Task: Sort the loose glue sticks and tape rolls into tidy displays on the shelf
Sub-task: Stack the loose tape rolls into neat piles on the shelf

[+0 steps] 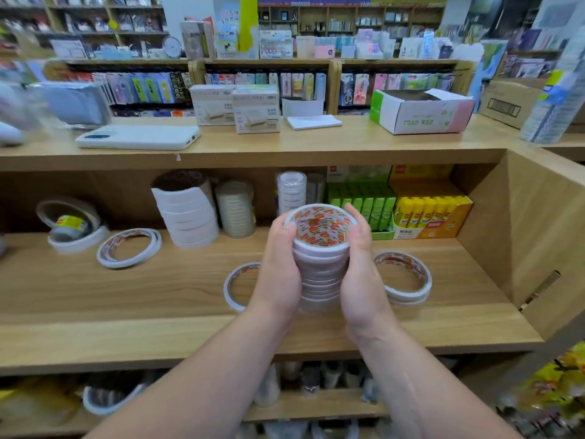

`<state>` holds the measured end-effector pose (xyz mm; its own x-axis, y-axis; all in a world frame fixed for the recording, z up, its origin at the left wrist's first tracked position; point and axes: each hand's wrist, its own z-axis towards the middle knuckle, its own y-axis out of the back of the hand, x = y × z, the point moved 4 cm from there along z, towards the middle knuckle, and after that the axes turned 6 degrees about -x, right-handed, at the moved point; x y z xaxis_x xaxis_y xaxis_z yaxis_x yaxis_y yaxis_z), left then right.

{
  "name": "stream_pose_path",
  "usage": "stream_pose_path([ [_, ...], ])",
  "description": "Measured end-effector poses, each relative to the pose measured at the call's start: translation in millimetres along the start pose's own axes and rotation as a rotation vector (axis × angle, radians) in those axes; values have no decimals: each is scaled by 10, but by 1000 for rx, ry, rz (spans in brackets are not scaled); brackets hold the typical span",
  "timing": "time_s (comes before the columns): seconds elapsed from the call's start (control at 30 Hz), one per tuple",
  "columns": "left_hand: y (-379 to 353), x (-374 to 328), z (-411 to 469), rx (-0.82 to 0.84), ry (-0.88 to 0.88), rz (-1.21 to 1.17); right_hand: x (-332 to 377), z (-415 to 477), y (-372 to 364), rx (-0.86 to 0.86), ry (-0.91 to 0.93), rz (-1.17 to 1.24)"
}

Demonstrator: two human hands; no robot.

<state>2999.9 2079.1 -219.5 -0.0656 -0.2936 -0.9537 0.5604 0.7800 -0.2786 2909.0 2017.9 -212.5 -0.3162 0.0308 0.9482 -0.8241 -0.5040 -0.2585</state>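
Head view: both hands wrap a tall stack of tape rolls at the front middle of the shelf. The left hand curls round its left side and the right hand round its right side, thumbs up at the top roll. The step looks like squaring the column. It would go best with even pressure from both sides, the printed cores lined up one above another. The stack should be set flat before either hand lets go, since a column this tall and narrow would likely lean or spill. A loose roll lies flat just left of the stack, partly hidden by the left wrist. A pair of rolls lies just right of it, and a thin roll lies well to its left. Behind the stack to the right stand the green glue sticks and the yellow glue sticks in their boxes. The foot of the stack is blurred, so I cannot tell whether it rests on the shelf or hangs just above it. The number of rolls in it is also unclear.
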Motion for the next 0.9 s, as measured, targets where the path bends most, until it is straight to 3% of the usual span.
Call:
stream_pose_path([
  [0.2, 141, 47, -7, -44, -15, -86, -49, -74, -119, 80, -89, 62],
  [0.53, 147, -19, 79, -77, -51, 4, -57, -22, -158, 87, -177, 128],
  [0.63, 210, -69, 84, -88, -173, 135, 14, 43, -104, 106, -143, 61],
  [0.73, 230, -148, 42, -65, -251, 88, 51, 74, -80, 110, -101, 35],
  [0.83, 180, -195, 52, -23, -178, -44, 77, 80, -123, 117, -58, 2],
  [0.9, 176, -200, 73, 41, -207, 34, 99, 98, -128, 173, -5, -42],
])
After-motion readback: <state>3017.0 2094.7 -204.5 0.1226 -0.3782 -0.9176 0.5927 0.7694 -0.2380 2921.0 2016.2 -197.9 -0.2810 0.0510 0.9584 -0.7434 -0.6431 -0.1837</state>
